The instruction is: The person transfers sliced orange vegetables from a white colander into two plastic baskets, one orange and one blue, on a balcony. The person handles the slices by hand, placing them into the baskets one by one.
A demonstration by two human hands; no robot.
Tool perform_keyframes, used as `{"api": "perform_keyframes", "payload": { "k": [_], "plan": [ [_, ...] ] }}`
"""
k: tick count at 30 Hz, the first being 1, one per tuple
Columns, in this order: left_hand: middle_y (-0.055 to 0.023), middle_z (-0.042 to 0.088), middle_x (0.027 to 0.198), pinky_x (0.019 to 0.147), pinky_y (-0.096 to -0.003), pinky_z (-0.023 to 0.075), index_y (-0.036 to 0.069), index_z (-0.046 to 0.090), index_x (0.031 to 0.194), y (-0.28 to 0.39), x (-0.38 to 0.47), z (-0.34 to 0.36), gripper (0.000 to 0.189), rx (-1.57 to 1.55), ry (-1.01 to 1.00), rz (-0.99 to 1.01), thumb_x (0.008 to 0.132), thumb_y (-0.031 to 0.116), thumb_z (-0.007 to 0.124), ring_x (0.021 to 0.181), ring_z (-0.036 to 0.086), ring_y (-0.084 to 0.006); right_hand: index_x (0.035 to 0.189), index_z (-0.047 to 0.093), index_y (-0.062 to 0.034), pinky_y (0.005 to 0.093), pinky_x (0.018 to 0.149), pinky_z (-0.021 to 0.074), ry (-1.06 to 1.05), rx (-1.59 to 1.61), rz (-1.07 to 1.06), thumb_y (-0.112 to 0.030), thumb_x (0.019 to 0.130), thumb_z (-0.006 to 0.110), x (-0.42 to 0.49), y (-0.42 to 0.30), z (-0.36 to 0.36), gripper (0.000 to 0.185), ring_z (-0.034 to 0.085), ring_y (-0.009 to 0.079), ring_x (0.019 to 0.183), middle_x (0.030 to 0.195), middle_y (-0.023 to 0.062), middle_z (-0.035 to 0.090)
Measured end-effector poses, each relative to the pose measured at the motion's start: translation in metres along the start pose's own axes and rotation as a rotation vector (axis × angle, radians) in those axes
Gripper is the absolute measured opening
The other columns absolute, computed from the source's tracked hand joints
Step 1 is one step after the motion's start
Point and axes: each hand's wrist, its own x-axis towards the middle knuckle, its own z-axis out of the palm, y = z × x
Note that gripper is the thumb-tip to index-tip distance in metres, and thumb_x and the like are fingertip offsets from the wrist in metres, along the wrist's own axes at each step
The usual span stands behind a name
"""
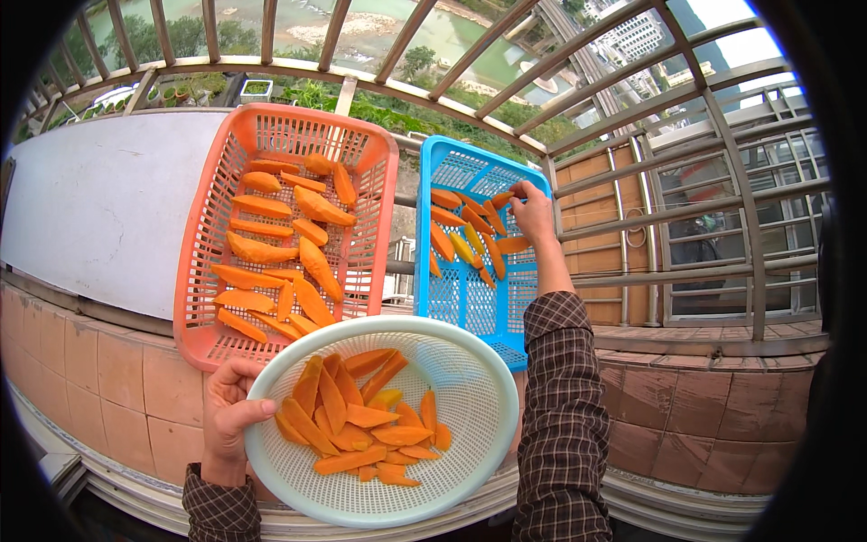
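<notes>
My left hand [234,410] grips the rim of a round pale-green plastic colander [474,433], with the thumb inside and the fingers outside. Piled in the colander are many orange wedges [352,413] that look like cut sweet potato, with one yellower piece among them. My right hand [533,213] reaches into a blue plastic basket [425,284], where its fingertips pinch the end of a wedge [501,199] near the far right side. Other wedges [475,220] lie spread over the basket's upper half, and two look yellow.
Left of the blue basket, an orange-red plastic basket [189,298] holds larger orange pieces [261,248] laid out apart. A grey-white board [101,210] lies farther left. Metal bars [403,40] enclose the ledge, with a tiled wall [115,372] below and a river [488,54] far beneath.
</notes>
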Motion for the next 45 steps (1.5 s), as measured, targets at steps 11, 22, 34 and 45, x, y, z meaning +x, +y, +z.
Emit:
{"api": "perform_keyframes", "payload": {
  "k": [11, 22, 34, 45],
  "plan": [
    [-0.0101, 0.065, 0.082, 0.069, -0.022, 0.049, -0.002, 0.055, 0.093, 0.001, -0.001, 0.002, 0.031, -0.008, 0.008, 0.003, 0.064, -0.002, 0.067, 0.071, 0.061, -0.0108, 0.098, 0.057, -0.0086, 0.0371, 0.063, 0.0494, 0.078, -0.106, 0.118, -0.015, 0.078, 0.063, -0.003, 0.001, 0.003, 0.022, 0.064, 0.0256, 0.071, 0.08, 0.0096, 0.067],
    [-0.0101, 0.065, 0.082, 0.068, -0.0221, 0.0491, -0.002, 0.055, 0.093, 0.0, 0.0, -0.001, 0.031, 0.002, 0.007, 0.004, 0.064, -0.001, 0.067, 0.071, 0.061, -0.0108, 0.1, 0.057, -0.0092, 0.0403, 0.069, 0.049, 0.035, -0.228, 0.176, -0.029, 0.074, 0.068, -0.006, -0.032, 0.003, 0.034, 0.063, 0.0311, 0.079, 0.084, 0.0106, 0.066],
    [-0.0045, 0.062, 0.076, 0.062, -0.0192, 0.0441, -0.003, 0.056, 0.096, 0.002, -0.001, -0.001, 0.032, 0.044, 0.009, -0.026, 0.066, -0.002, 0.067, 0.064, 0.055, -0.007, 0.103, 0.058, -0.0006, 0.0176, 0.053, 0.045, 0.247, 0.409, -0.027, -0.011, 0.087, 0.057, -0.089, -0.136, -0.098, 0.019, 0.06, 0.0061, 0.073, 0.087, 0.0041, 0.063],
    [-0.0034, 0.061, 0.076, 0.065, -0.0183, 0.0435, -0.003, 0.056, 0.097, 0.005, 0.002, 0.004, 0.031, 0.015, -0.049, -0.024, 0.068, -0.002, 0.064, 0.067, 0.054, -0.006, 0.087, 0.062, -0.0059, 0.0288, 0.053, 0.0493, -0.554, 0.032, -0.532, -0.012, 0.074, 0.069, -0.223, -0.225, -0.083, 0.016, 0.063, 0.0202, 0.069, 0.082, 0.0077, 0.062]
  ]
}}
